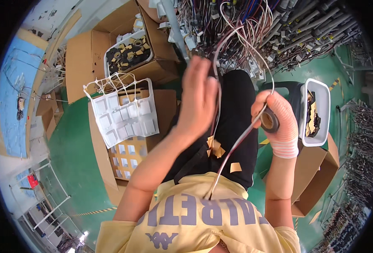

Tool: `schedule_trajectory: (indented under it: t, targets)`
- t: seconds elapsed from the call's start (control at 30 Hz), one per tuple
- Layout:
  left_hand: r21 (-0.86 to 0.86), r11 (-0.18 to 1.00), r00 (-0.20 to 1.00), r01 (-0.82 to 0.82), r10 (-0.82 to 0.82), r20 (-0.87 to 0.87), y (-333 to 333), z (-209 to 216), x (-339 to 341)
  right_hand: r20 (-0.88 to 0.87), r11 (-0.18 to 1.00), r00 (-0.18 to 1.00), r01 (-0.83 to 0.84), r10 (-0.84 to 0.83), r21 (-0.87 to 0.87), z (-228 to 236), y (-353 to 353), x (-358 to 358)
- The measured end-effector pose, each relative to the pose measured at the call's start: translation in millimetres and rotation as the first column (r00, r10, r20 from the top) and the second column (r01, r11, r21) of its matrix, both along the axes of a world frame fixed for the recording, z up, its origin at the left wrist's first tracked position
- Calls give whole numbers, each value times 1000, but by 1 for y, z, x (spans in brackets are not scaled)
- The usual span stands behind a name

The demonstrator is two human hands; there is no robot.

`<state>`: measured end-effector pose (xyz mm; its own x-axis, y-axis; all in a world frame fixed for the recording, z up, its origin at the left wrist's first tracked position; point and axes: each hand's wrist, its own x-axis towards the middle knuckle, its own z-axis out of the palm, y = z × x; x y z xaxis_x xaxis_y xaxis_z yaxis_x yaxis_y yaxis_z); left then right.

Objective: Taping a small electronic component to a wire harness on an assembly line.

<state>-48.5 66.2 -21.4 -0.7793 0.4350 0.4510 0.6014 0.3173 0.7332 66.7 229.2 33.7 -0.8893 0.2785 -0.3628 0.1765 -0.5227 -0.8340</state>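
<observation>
My right hand [275, 120], in a striped orange-and-white glove, is closed around a roll of dark tape [270, 121]. White and dark red wires [237, 143] run past its thumb and fingertips, and one end comes down to my yellow shirt. Over my left thigh is my left hand [198, 99], bare and slightly blurred, its fingers stretched upward and holding nothing visible. Beside it, another length of the wires [218, 101] hangs from the dense wire bundle [241, 29] ahead. Small tan paper pieces [215, 147] lie on my lap.
At left, a cardboard box [80, 63] holds a white bin of black and tan parts [129, 52]. A white net-like tray [125, 111] lies on another carton. On the right are a white tub [323, 118] and an open carton [317, 181]. Racked cables [317, 36] crowd the far side.
</observation>
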Motion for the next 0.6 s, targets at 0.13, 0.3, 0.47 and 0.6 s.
schedule_trajectory:
  t: [0.13,0.3,0.47,0.6]
  targets:
    - [581,762,143,285,-634,760,-23,30,69,15,950,990,132,-142,282,7,-13,-14]
    - [155,924,278,349,-261,924,-96,35,92,-130,940,956,284,-263,190,-25,10,3]
    - [228,956,473,182,-289,833,-97,36,99,-10,545,954,-164,301,823,-38,-80,33]
    - [254,945,639,205,-326,696,-89,21,97,90,905,987,-159,134,394,-41,-117,46]
